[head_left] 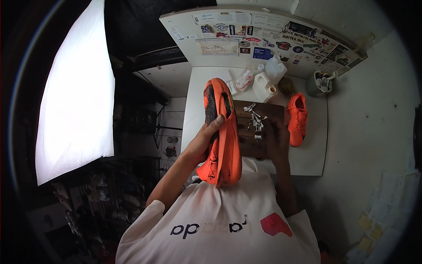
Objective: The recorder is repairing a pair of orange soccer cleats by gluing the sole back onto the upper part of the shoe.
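Observation:
My left hand point(208, 138) grips a bright orange running shoe point(227, 152), held up on end before my chest. Its black-streaked sole side faces left, and my thumb presses against its side. Over the right part of a dark wooden board point(252, 152) is my right hand point(277, 137), in deep shadow; its fingers cannot be made out. Beside that hand, several slim white pieces and scraps point(256, 122) lie on the board. The matching orange shoe point(297, 121) rests on the white table point(198, 99), to the right of the board.
White plastic jugs point(264, 87) and a clear plastic bag point(244, 79) stand at the table's back. A container of tools point(320, 83) sits at the back right. Behind rises a sticker-covered white panel point(211, 33). A bright white sheet point(77, 97) hangs at left.

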### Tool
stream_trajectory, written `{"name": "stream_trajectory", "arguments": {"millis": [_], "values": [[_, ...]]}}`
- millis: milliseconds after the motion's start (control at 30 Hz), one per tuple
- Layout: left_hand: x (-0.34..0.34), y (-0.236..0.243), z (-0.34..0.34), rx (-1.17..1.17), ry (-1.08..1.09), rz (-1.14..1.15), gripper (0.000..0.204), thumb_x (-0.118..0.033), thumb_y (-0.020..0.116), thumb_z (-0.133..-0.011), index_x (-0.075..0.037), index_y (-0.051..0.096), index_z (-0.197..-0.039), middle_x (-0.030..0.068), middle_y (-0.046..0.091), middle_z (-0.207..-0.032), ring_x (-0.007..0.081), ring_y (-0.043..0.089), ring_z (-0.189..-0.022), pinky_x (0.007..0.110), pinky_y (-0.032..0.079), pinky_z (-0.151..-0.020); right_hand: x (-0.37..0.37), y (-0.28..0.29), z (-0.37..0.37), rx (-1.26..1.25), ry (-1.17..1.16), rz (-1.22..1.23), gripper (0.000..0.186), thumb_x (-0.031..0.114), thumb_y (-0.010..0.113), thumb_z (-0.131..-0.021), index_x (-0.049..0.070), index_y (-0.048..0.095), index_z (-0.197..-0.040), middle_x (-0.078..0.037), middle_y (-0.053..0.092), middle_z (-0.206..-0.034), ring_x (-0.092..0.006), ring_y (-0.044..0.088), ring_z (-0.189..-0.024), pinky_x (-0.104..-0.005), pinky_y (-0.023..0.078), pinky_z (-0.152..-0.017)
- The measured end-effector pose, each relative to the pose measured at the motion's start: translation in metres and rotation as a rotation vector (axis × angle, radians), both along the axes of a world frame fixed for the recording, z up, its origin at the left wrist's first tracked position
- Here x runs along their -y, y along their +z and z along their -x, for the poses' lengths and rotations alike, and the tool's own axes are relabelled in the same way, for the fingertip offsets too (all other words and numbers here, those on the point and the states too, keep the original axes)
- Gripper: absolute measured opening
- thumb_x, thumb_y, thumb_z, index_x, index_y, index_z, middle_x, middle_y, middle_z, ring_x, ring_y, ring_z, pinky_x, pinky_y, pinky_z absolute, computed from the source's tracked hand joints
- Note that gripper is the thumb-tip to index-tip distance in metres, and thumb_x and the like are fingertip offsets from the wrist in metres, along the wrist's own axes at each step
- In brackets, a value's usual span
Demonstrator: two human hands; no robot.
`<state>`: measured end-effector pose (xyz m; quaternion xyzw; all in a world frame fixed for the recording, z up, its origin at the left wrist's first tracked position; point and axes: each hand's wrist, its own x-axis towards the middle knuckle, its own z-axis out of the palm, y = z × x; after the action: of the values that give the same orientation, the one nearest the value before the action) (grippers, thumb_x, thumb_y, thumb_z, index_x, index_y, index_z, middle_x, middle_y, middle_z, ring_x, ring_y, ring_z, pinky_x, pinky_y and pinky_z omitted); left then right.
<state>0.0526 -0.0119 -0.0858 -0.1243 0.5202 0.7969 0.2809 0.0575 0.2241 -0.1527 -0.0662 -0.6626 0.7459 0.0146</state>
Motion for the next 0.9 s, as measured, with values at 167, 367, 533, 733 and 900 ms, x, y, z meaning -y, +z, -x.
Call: {"name": "stream_trajectory", "arguments": {"millis": [167, 367, 533, 733, 900], "values": [[0.018, -0.093, 0.023, 0.131, 0.08, -0.003, 0.069, -0.059, 0.062, -0.099, 0.0, 0.055, -0.132, 0.0134, 0.068, -0.115, 0.0228, 0.073, -0.102, 0.038, 0.063, -0.091, -0.013, -0.077, -0.017, 0.115, -0.009, -0.159, 0.011, 0.009, 0.066, -0.098, 0.0, 0.068, -0.104, -0.005, 0.069, -0.089, -0.0092, 0.066, -0.076, -0.0263, 0.05, -0.067], [0.03, -0.197, 0.023, 0.134, 0.18, 0.117, 0.064, -0.053, 0.075, -0.093, -0.001, 0.058, -0.126, 0.0085, 0.067, -0.111, 0.0185, 0.07, -0.098, 0.038, 0.062, -0.087, -0.028, -0.152, -0.016, 0.068, -0.064, -0.363, 0.01, 0.005, 0.071, -0.092, 0.0, 0.069, -0.1, -0.005, 0.069, -0.086, -0.0115, 0.068, -0.08, -0.0276, 0.054, -0.073], [0.013, -0.216, 0.031, 0.252, 0.201, 0.212, 0.068, -0.053, 0.078, -0.091, 0.001, 0.059, -0.128, 0.0097, 0.068, -0.113, 0.0192, 0.069, -0.1, 0.038, 0.06, -0.088, -0.038, -0.174, -0.013, -0.017, -0.1, -0.643, 0.015, 0.004, 0.077, -0.085, 0.001, 0.072, -0.098, -0.006, 0.071, -0.084, -0.0149, 0.068, -0.078, -0.032, 0.054, -0.073], [0.002, -0.268, 0.041, -0.009, 0.146, 0.359, 0.081, -0.057, 0.077, -0.09, 0.006, 0.056, -0.137, 0.0154, 0.068, -0.122, 0.0237, 0.068, -0.108, 0.036, 0.055, -0.097, -0.044, -0.194, 0.0, 0.296, -0.056, -0.603, 0.016, 0.006, 0.08, -0.086, 0.001, 0.072, -0.099, -0.005, 0.071, -0.082, -0.0125, 0.066, -0.074, -0.0289, 0.053, -0.068], [-0.002, -0.253, 0.033, -0.272, 0.08, 0.629, 0.075, -0.055, 0.064, -0.1, 0.006, 0.051, -0.142, 0.0197, 0.065, -0.129, 0.0272, 0.063, -0.119, 0.04, 0.048, -0.106, -0.052, -0.202, -0.007, 0.275, -0.047, -0.5, 0.02, 0.015, 0.081, -0.085, 0.004, 0.074, -0.099, -0.009, 0.075, -0.088, -0.0186, 0.072, -0.083, -0.0328, 0.054, -0.078]]}}
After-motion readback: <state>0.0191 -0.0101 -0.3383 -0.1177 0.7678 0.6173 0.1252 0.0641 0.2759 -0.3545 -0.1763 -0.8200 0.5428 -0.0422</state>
